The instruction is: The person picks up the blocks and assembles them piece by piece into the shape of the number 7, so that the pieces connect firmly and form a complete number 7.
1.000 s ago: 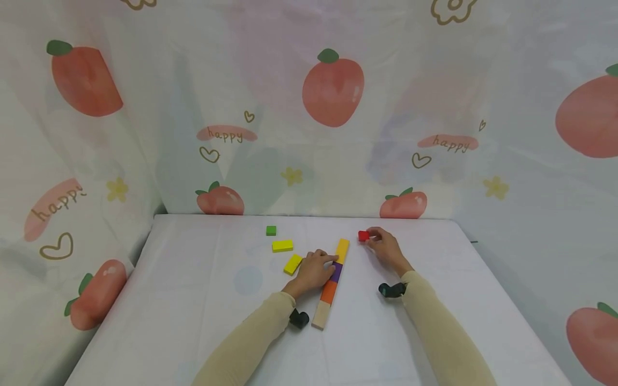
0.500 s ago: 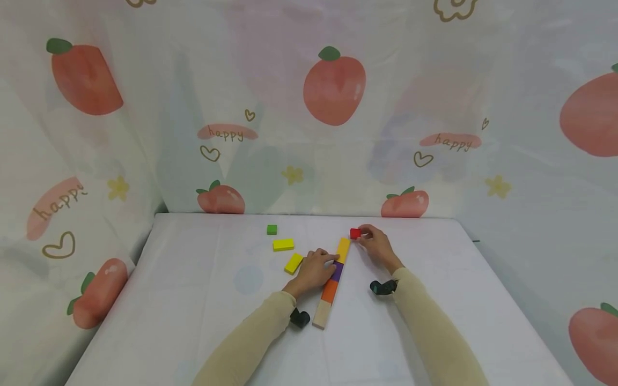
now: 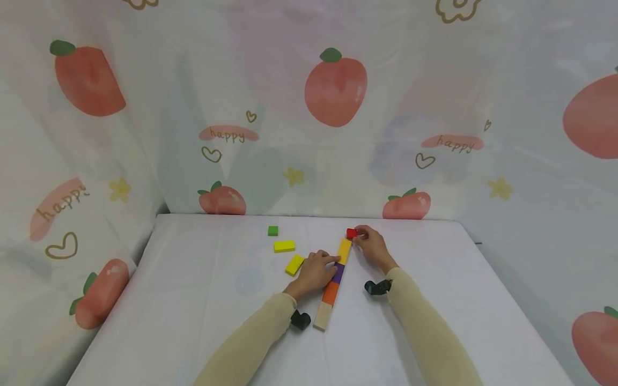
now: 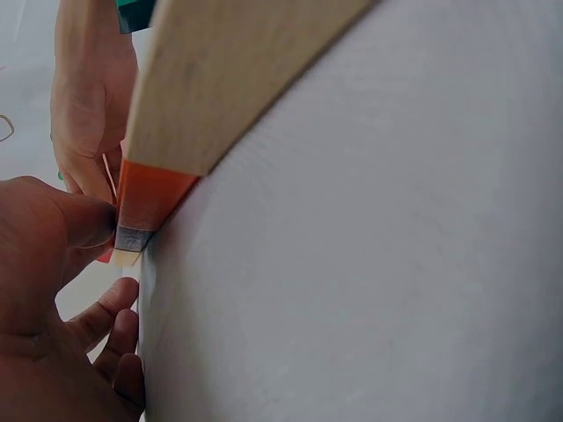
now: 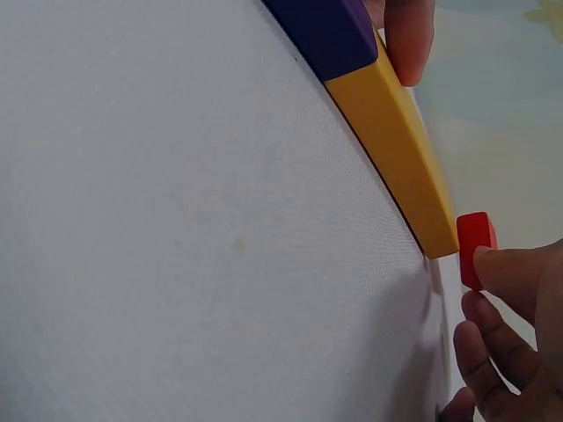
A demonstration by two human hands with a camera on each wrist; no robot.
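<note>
A straight row of blocks lies on the white cloth in the head view: a plain wooden block, an orange block, a purple block and an orange-yellow block. My left hand rests against the row's left side, its thumb and index finger touching around the purple and orange-yellow blocks. Between thumb and fingers, my right hand pinches a small red block at the row's far end. In the right wrist view the red block stands very close to the orange-yellow block's end.
Left of the row lie a green block and two yellow blocks, one farther and one close to the left hand. A fruit-patterned curtain stands behind and beside the cloth-covered table.
My right hand has carried the red block leftward to the far end of the row. The left hand and the row have stayed in place.
</note>
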